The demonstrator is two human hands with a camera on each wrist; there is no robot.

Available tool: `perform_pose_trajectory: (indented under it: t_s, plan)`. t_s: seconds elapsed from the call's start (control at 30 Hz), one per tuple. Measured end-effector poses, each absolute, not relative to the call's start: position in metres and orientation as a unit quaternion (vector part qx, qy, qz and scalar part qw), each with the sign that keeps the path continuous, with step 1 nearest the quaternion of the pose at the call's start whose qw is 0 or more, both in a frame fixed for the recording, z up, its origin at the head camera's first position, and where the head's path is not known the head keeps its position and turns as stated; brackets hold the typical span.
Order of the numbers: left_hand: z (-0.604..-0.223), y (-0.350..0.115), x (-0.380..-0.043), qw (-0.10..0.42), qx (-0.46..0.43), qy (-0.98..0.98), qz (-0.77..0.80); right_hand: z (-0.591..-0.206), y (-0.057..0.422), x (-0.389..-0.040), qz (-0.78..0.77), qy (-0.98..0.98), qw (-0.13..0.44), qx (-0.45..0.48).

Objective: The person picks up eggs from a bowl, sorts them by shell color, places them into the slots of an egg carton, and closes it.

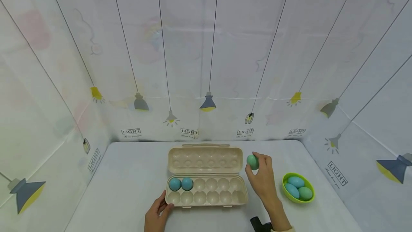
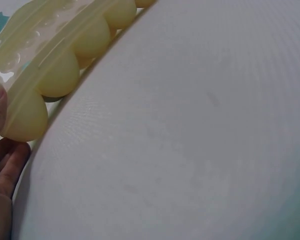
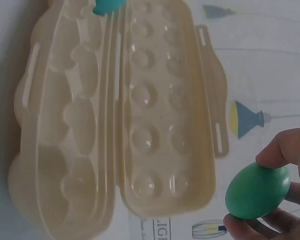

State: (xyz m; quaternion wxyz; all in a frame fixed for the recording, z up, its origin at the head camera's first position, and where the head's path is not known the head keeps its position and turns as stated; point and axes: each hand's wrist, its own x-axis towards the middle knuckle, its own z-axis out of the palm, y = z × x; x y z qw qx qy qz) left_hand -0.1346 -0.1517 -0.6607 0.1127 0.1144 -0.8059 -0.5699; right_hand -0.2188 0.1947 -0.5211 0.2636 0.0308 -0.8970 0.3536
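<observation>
Head view: the left hand [image 1: 157, 214] is gripping the near left corner of the egg carton [image 1: 206, 205], its thumb pressing the rim and its other fingers reaching beneath, apparently steadying it. The right hand [image 1: 265, 177] is holding a green egg [image 1: 252, 162] above the worktop [image 1: 128, 174], just right of the open lid [image 1: 206, 160]; its thumb and fingers are standing parted by the egg's width, pinching opposite sides, probably preventing the smooth shell from slipping. Two blue eggs [image 1: 175, 184] are sitting at the left end of the back row, whose cups [image 1: 199, 184] are likely preventing rolling. To the right, a lime bowl [image 1: 293, 200] is containing three more eggs [image 1: 305, 193], probably keeping them within right-hand reach.
</observation>
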Motion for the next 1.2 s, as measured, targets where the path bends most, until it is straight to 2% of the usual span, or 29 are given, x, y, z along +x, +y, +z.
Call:
perform_pose_trajectory:
  t_s: [0.33,0.63,0.93,1.2]
  plan:
    - [-0.662,-0.153,-0.136,0.096,0.121,-0.812,-0.562,-0.537,0.116,-0.201,0.393,-0.870,0.248,0.162]
    - [-0.660,-0.154,-0.135,0.099,0.115,-0.810,-0.566,-0.568,0.057,-0.190,0.372,-0.861,0.227,0.264]
    - [-0.660,-0.153,-0.136,0.124,0.091,-0.800,-0.579,-0.579,0.023,-0.180,0.367,-0.866,0.114,0.320]
    - [-0.662,-0.156,-0.135,0.105,0.099,-0.808,-0.572,-0.587,0.009,-0.177,0.312,-0.893,0.069,0.318]
